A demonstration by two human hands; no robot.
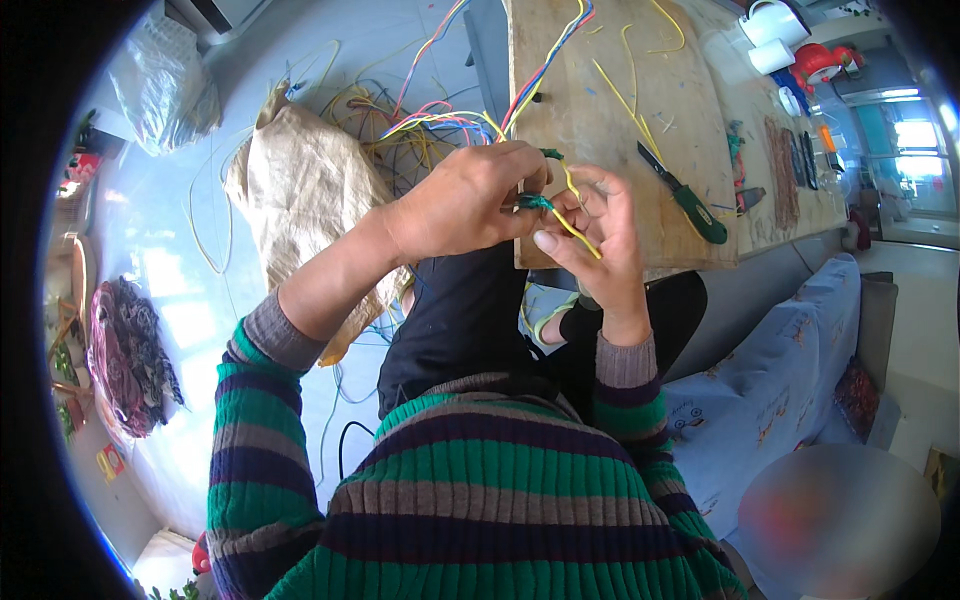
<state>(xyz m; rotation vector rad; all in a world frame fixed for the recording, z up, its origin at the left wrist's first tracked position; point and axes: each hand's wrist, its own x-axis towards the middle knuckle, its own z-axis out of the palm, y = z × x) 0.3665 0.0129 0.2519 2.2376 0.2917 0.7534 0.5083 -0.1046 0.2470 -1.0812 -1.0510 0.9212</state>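
My left hand (475, 200) is closed around a bundle of thin wires (546, 72) in red, blue, yellow and white, which run up and away past the board's edge. From its fingertips sticks out a green wrapping (534, 201), with a yellow wire (576, 233) coming from it. Close on the right, my right hand (610, 230) has its fingers curled about that yellow wire, the thumb beside it. The wire's end lies across the palm. Both hands are held over my lap at the board's near left corner; the left fingertips are partly hidden.
A wooden board (590, 130) lies on the table, bearing a green-handled knife (690, 202) and yellow wire scraps (630, 105). Left of it, a beige sack (305, 190) and tangled wires (375, 120) are on the floor. White mugs (772, 28) stand at the far right.
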